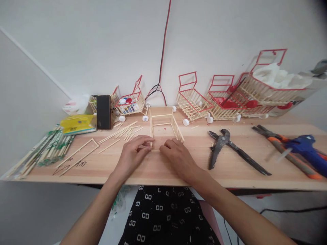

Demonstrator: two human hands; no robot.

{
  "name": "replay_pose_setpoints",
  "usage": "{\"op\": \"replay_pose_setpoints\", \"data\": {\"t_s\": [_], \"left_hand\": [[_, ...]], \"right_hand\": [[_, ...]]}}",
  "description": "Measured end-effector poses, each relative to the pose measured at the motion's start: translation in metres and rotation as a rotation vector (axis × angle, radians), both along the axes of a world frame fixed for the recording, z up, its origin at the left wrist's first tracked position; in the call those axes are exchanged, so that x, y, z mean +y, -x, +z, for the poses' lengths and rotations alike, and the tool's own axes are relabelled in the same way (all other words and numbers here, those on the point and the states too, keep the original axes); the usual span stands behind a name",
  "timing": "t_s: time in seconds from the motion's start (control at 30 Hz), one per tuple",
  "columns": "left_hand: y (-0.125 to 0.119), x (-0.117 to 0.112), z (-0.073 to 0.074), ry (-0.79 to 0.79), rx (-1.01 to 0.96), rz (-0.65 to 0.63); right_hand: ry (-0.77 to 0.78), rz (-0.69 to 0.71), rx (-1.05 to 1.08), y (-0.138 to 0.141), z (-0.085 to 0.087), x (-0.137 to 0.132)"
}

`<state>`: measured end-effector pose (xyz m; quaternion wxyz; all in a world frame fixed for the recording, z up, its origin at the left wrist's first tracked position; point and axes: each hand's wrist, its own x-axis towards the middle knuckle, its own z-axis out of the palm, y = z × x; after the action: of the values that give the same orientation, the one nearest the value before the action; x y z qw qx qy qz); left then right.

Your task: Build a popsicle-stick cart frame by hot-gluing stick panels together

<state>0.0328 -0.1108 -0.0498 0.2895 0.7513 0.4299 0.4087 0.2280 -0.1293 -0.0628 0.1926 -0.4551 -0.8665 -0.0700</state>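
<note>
A small open frame of thin wooden sticks [162, 116] stands on the wooden table in front of me. My left hand [135, 149] pinches the frame at its near left corner, thumb and forefinger together. At the near right side, my right hand [177, 154] has its fingers curled in against the frame's near edge. The fingertips of that hand are partly hidden, and so is the near right corner. Loose short sticks [130, 132] lie just left of the frame. Further left is a flat three-sided stick piece [87, 146].
Miniature stick shopping carts [194, 102] with red handles line the wall. Black pliers [222, 146], orange-handled pliers [293, 156] and a blue glue gun [308, 149] lie right. A phone [103, 112], a yellow packet [78, 124] and bundled sticks [55, 146] sit left.
</note>
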Motion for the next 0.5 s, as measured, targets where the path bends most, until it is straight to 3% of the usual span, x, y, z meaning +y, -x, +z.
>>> {"op": "replay_pose_setpoints", "data": {"t_s": [0.5], "left_hand": [[0.0012, 0.0006, -0.0028, -0.018, -0.001, 0.005]], "right_hand": [[0.020, 0.004, -0.012, 0.0001, -0.0005, 0.0000]]}}
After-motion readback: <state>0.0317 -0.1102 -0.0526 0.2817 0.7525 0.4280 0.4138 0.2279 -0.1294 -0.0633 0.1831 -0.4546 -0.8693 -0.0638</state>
